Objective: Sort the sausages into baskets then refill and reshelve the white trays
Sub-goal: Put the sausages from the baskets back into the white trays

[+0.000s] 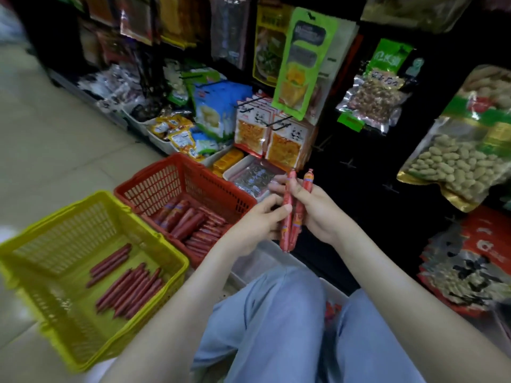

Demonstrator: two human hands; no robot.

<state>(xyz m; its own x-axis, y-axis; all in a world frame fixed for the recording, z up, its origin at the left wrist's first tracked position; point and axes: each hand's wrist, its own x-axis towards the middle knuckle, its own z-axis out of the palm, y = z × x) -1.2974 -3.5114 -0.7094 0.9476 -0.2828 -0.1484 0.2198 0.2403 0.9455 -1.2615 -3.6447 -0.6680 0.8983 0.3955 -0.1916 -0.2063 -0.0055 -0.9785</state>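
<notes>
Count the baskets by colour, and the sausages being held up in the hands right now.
Yellow basket: 1
Red basket: 1
Held sausages: 2
Total: 4

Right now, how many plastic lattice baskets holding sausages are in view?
2. The yellow plastic lattice basket sits on the floor at lower left; the red plastic lattice basket stands just behind it, to its right. No other shows.
</notes>
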